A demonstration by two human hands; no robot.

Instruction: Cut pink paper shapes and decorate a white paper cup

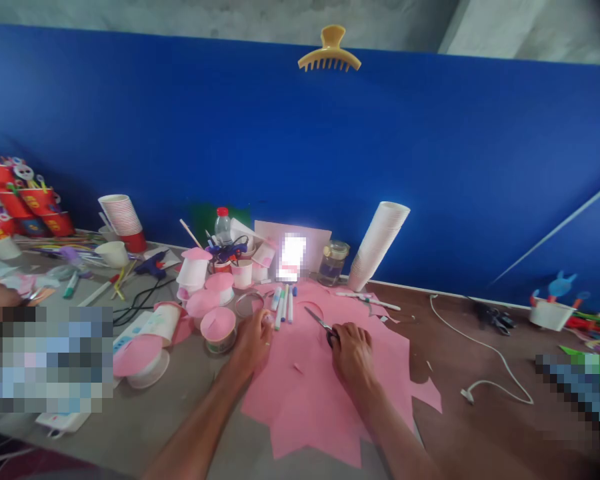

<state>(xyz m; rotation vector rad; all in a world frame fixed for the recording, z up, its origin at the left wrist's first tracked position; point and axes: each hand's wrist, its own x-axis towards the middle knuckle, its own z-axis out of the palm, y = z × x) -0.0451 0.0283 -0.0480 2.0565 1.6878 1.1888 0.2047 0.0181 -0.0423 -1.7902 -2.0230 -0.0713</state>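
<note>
Scissors (325, 326) in your right hand (354, 353), over pink paper (310, 400).
Right fingers closed on the handle, blades angled ahead and left of them; left hand (254, 340) curled, can't tell on what. Markers (285, 307) lie beside the tips; a careless swing could scatter them or nick the paper.

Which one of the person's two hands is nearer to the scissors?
The right. The right hand is at the dark handle end of the scissors; the left hand is apart from them, to their left, across pink paper.
</note>
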